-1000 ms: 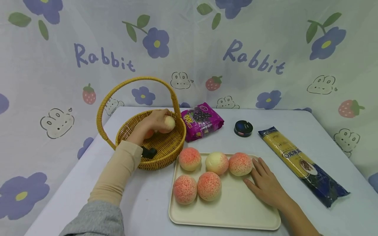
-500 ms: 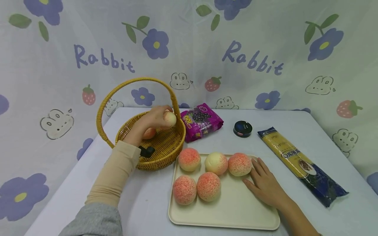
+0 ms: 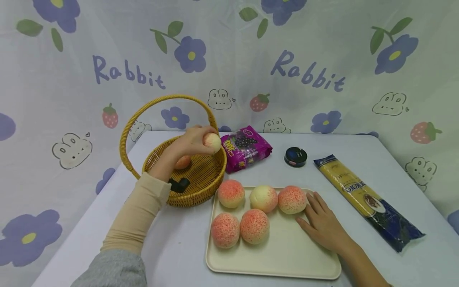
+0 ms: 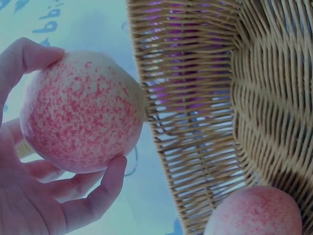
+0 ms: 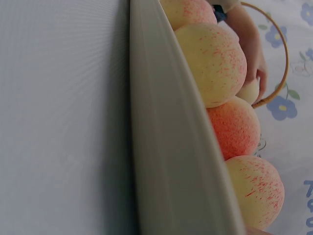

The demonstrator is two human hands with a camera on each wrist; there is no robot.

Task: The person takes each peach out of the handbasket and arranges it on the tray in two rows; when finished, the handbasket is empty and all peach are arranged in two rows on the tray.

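Note:
In the head view my left hand [image 3: 191,142] grips a peach [image 3: 212,142], raised over the right side of the wicker basket [image 3: 201,179]. The left wrist view shows thumb and fingers curled round this pink-speckled peach [image 4: 83,115], level with the basket's rim. Another peach [image 3: 183,162] lies inside the basket, partly hidden by my left arm. My right hand [image 3: 324,228] rests at the right edge of the cream tray [image 3: 287,251], fingers extended, fingertips beside the nearest peach [image 3: 292,199]. Several peaches sit on the tray, grouped towards its left and back.
Behind the tray lies a purple packet with a grape picture [image 3: 246,147], against the basket's right side. A small round dark tin [image 3: 295,156] stands right of it. A long yellow and blue pasta packet [image 3: 365,199] lies at the right. The basket's tall handle [image 3: 172,96] arches up.
My left hand has lifted the peach from inside the basket and moved it slightly up and right, towards the rim. My right hand and the tray have stayed in place.

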